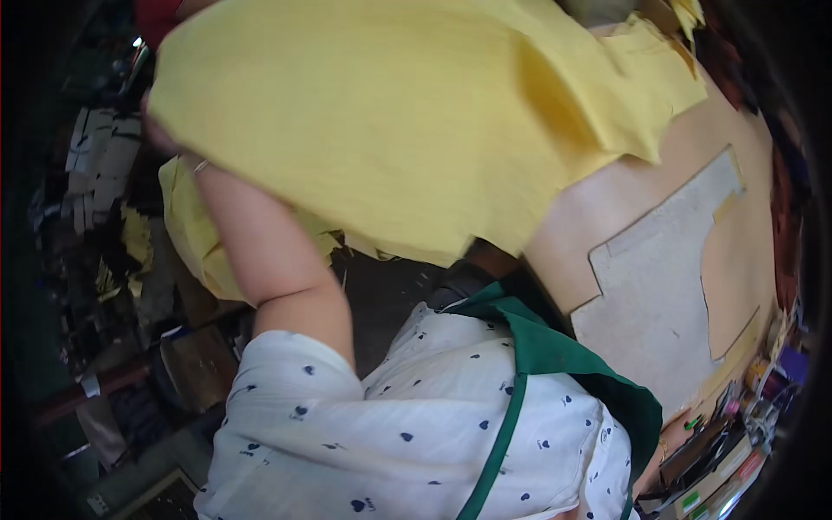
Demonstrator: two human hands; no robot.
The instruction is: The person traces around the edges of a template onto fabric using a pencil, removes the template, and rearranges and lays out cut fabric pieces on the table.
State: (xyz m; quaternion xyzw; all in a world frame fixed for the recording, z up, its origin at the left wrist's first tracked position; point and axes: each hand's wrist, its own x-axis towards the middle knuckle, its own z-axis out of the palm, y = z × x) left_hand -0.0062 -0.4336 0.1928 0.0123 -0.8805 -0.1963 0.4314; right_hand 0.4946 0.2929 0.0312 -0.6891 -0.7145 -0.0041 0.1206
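A large yellow leather-like sheet (373, 113) with irregular edges hangs lifted across the upper view, with a fold on its right side. My left arm reaches up to the sheet's left edge, where my left hand (158, 130) is closed on it; most of the fingers are behind the material. At the lower right my right hand (678, 433) rests by the board's edge, partly hidden by my body. Its fingers look closed around something small with a green end, too small to name. A grey flat template (646, 269) with cut-outs lies on the tan board (598, 208).
Another person's red sleeve (159, 19) shows at the upper left, by the sheet. More yellow material (195, 234) hangs below my left forearm. Stacked pale pieces (102, 160) stand at the left. Boxes and small supplies (728, 468) crowd the lower right edge.
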